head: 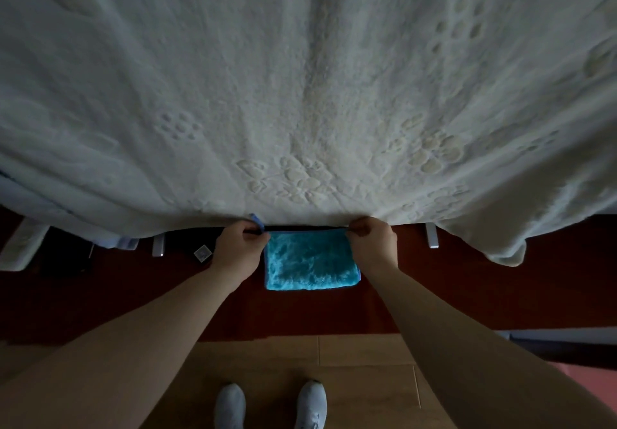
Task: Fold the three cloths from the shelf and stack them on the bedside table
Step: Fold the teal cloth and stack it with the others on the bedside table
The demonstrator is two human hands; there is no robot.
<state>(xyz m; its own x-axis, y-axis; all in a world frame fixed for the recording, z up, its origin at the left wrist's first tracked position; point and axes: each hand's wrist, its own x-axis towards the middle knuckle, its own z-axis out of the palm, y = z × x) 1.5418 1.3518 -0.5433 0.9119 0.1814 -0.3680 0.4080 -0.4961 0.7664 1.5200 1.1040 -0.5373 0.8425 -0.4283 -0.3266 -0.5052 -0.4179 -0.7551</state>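
Note:
A fluffy turquoise cloth (310, 263) hangs in front of me, held by its top edge just below the edge of the bed. My left hand (242, 243) pinches its upper left corner, where a blue hem sticks up. Its upper right corner is pinched by my right hand (372, 236). The cloth looks folded into a small rectangle and hangs flat between the hands. No other cloth, shelf or bedside table is in view.
A bed with a cream embossed blanket (300, 94) fills the upper view, draping over its near edge. Below lies a dark red rug (100, 295), then wooden floor (334, 362) with my two feet in grey shoes (270, 405). White bed legs (432, 235) stand under the bed edge.

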